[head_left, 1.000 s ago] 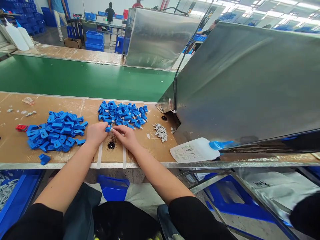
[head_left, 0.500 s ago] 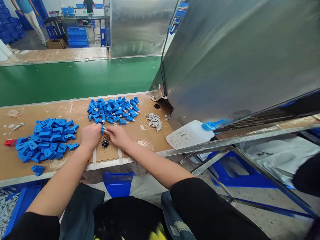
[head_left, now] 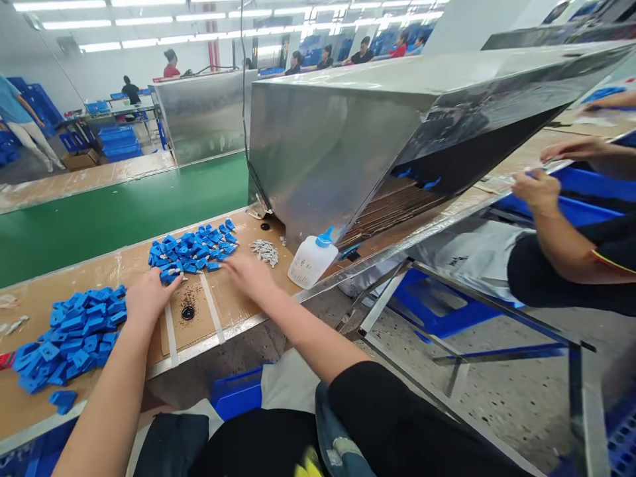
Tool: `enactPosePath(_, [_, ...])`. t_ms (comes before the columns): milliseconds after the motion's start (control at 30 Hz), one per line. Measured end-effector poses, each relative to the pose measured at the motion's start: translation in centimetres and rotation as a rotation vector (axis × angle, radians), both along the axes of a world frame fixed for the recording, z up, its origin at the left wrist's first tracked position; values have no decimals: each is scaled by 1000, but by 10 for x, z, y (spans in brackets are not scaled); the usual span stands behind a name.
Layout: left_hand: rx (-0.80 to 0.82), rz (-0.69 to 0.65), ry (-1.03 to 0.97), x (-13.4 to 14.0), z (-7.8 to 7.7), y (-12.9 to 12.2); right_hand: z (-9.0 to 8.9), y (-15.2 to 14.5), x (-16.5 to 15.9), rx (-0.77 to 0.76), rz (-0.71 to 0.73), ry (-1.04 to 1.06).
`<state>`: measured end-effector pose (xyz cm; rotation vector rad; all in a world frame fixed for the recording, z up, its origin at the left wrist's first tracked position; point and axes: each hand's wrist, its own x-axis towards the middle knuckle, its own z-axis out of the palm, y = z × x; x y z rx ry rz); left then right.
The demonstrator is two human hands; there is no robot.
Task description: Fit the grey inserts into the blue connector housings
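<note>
My left hand [head_left: 148,296] is at the near left edge of a pile of blue plastic parts [head_left: 191,248]. A small blue plastic part with a pale tip [head_left: 170,275] lies between its thumb and fingers, partly hidden. My right hand [head_left: 251,277], smeared by motion, is over the board just left of a small heap of grey pieces [head_left: 265,253]. Its fingers look stretched out, and nothing shows in them. Left of my left hand is a larger pile of blue plastic parts [head_left: 74,334]. A round black fitting [head_left: 187,313] sits in the board between my forearms.
A white bottle with a blue cap [head_left: 311,262] stands by the metal housing [head_left: 328,152]. Beyond the board runs a green belt [head_left: 124,199]. At right, a co-worker's hands [head_left: 541,185] are raised over the bench. Blue crates [head_left: 119,142] stand at the back left.
The head view has tilted up and swung right. My hands were together at a small blue part; my right hand has parted from it, moving right toward the grey pieces.
</note>
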<state>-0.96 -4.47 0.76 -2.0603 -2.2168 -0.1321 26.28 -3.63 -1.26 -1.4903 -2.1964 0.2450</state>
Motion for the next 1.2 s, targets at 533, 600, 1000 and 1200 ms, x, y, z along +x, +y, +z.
enactPosePath(533, [-59, -138, 79, -61, 60, -48, 2, 7, 55, -131, -70, -529])
enactPosePath(600, [-197, -224, 155, -71, 53, -73, 3, 10, 56, -124, -29, -569])
enactPosePath(1000, [76, -281, -396, -47, 3, -75, 0, 3, -16, -172, 508, 33])
enactPosePath(1200, [285, -270, -918, -9, -30, -23, -6, -9, -56, -76, 814, 106])
